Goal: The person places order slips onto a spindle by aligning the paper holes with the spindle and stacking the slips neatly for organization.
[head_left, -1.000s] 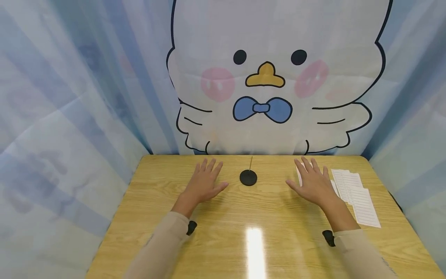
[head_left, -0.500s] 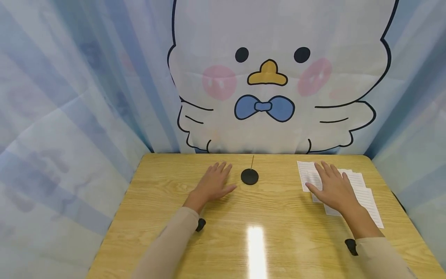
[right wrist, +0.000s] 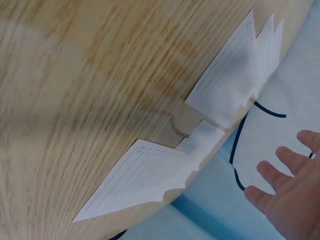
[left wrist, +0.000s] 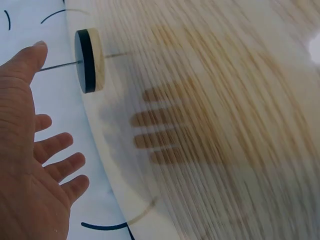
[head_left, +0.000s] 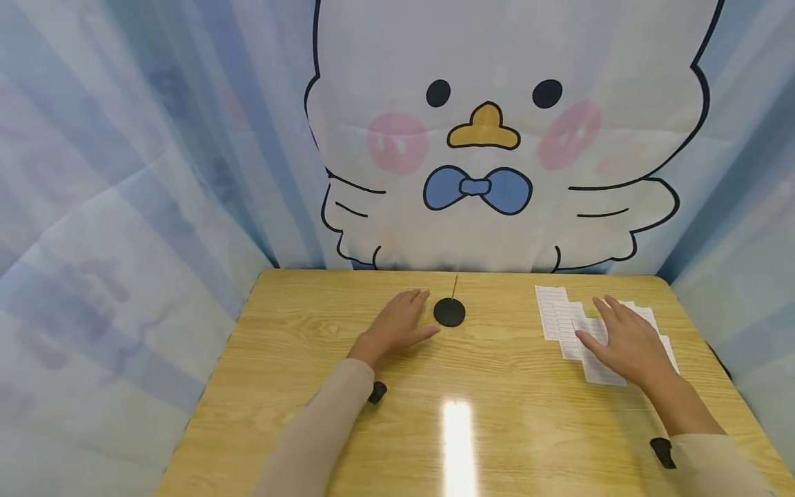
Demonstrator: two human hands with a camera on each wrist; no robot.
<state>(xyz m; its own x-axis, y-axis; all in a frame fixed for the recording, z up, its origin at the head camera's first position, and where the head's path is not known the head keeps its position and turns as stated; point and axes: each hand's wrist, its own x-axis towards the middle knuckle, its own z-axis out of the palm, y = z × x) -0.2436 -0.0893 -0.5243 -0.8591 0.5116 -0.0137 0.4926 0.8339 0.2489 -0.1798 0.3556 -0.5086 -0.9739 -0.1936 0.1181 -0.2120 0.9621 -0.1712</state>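
Note:
My left hand (head_left: 397,324), fingers loosely extended and holding nothing, hovers over the table just left of a round black base (head_left: 450,313) with a thin upright rod (head_left: 455,286). In the left wrist view the base (left wrist: 89,60) is a thick disc, black on its top face, with the thumb near the rod. Over on the right, my right hand (head_left: 630,345) is above white lined paper slips (head_left: 551,314), its fingers spread and relaxed. The right wrist view shows overlapping slips in two groups, one nearer (right wrist: 140,182) and one farther (right wrist: 232,75).
The wooden table (head_left: 298,400) carries a bright light reflection (head_left: 458,442) at the front. A curtain (head_left: 478,235) printed with a cartoon bird hangs along the back edge, and more curtain (head_left: 124,276) closes in the left side. Dark wrist straps (head_left: 377,393) show at the sleeves.
Both hands have shifted to the right, the left one closer to the black base. The right hand has also come nearer the body, uncovering the left group of slips. The view has shifted slightly.

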